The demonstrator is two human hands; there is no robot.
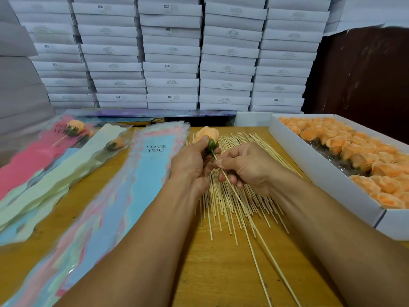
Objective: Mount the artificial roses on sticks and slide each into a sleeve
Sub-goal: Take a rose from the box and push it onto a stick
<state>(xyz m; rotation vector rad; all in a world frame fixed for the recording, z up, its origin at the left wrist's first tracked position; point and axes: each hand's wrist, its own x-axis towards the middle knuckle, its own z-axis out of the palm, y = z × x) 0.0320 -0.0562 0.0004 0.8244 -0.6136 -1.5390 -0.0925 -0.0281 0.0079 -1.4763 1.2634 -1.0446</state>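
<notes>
— Where the two hands meet over the wooden table, what is held?
— A peach rose is gripped by the left hand, fingers curled round its green base. A thin stick is pinched by the right hand between thumb and forefinger, the other fingers curled beneath; its far tip is set against the rose's base.
— And the rest of the stock?
— A loose pile of sticks is spread under the hands. A white tray of roses is seen at the right. A stack of empty sleeves, printed "LOVE YOU", is laid to the left, and finished sleeved roses are seen at the far left.
</notes>
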